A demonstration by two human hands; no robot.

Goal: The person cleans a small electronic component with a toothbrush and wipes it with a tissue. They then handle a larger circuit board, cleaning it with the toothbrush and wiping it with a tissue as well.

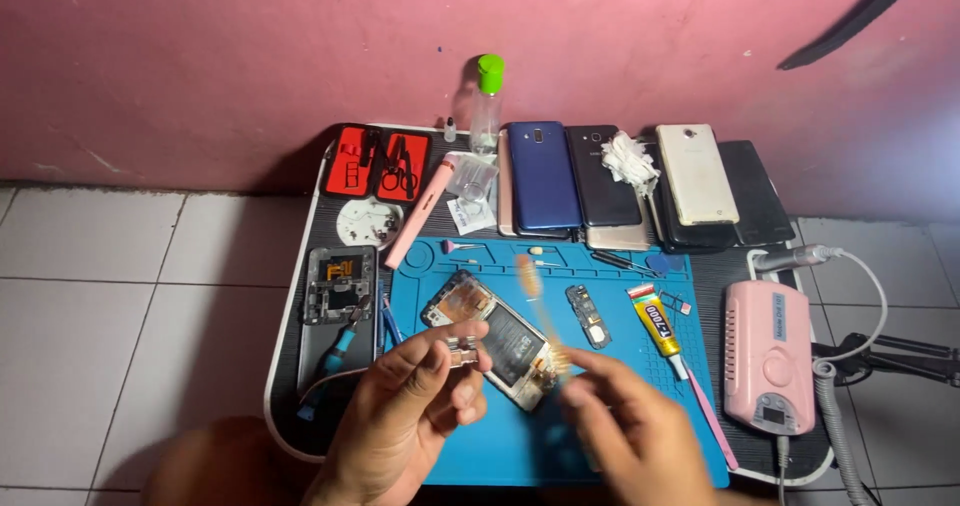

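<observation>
The left hand (415, 406) pinches a small metal part (462, 351) between its thumb and bent fingers (470, 391), held just above the blue mat (620, 436). The right hand (630, 426) is blurry, so I cannot tell how its fingers are set, but a thin tan stick-like tool (535, 291) rises from it toward 11 o'clock. Right under both hands lies an open phone (495, 336) with its back off and its insides showing. So the phone looks already opened and one small piece looks taken out; it is not put back together yet. At 3 o'clock from the phone sit a small circuit board (588, 316) and a yellow glue tube (658, 326). At 9 o'clock lies a phone frame (340, 284) on the black table (300, 366). At 12 o'clock a row of phones (545, 176) lies by the pink wall, near a clear bottle with a green cap (487, 101). A pink machine (768, 351) sits far at 3 o'clock.
</observation>
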